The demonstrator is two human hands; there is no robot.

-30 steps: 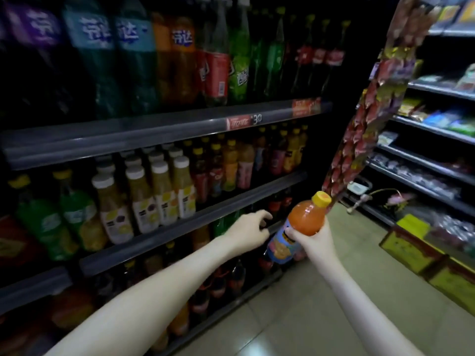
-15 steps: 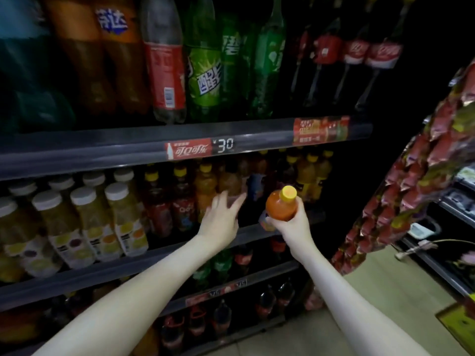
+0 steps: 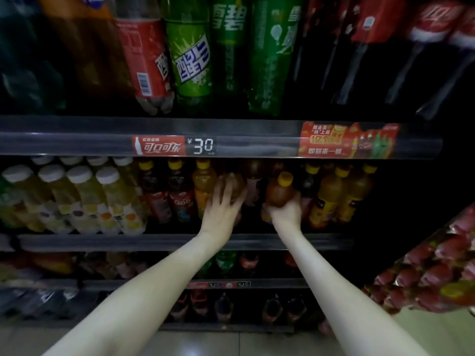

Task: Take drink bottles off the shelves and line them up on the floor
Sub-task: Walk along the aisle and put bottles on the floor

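We grip orange bottle [image 3: 279, 192] tight in our right hand [image 3: 285, 213], up in front of middle shelf [image 3: 154, 242]. Our left hand [image 3: 223, 205] flat, fingers spread, touching brown bottle [image 3: 237, 185] standing on that shelf.

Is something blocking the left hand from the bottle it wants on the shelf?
No, nothing visible is in the way. The left hand has its fingers spread on the brown bottle on the shelf. The right hand holds a yellow-capped bottle beside it, not in between.
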